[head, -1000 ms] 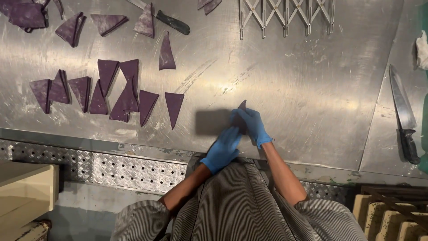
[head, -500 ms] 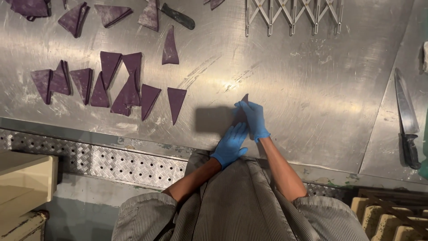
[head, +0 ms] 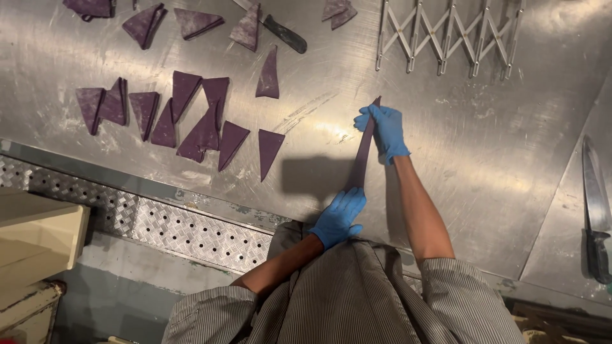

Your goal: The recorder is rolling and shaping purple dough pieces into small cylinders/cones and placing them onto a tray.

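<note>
Both my hands wear blue gloves and hold one long, narrow purple dough triangle (head: 363,150) stretched out over the steel table (head: 484,165). My right hand (head: 384,130) pinches its far end, and my left hand (head: 340,216) grips the near end by the table's front edge. Several flat purple dough triangles (head: 191,118) lie in a loose row at the left of the table, with more of them (head: 172,22) along the far edge.
An expandable metal multi-wheel cutter (head: 446,32) lies at the far right. A dark-handled knife (head: 284,32) rests among the far dough pieces, and a large knife (head: 596,210) lies at the right edge. A perforated metal ledge (head: 159,223) runs below the table front.
My hands were close together on a short piece of dough. The right hand has moved away from me and the dough has been pulled out into a long strip.
</note>
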